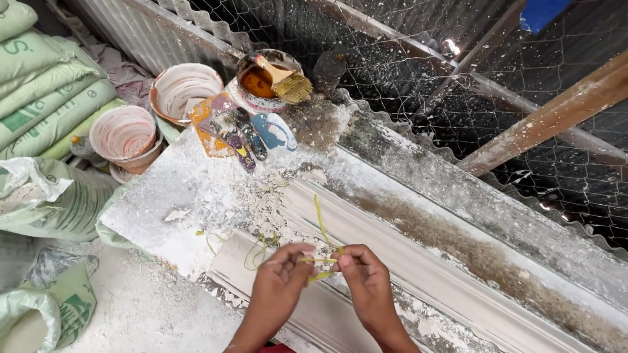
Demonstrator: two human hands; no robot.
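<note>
A thin yellow-green strand (319,255) is pinched between the fingertips of both hands, near the front edge of a long white moulded slab (472,291). The left hand (278,280) is closed on the strand's left part, the right hand (367,281) on its right part, with a short length stretched between them and one end curving up and away. Loose loops of the same strand lie on the slab just left of the hands. Far left, a brush (288,82) rests in a tin (255,86), beside two plaster-crusted bowls (153,111). Stacked green sacks (16,86) are seen at the left.
</note>
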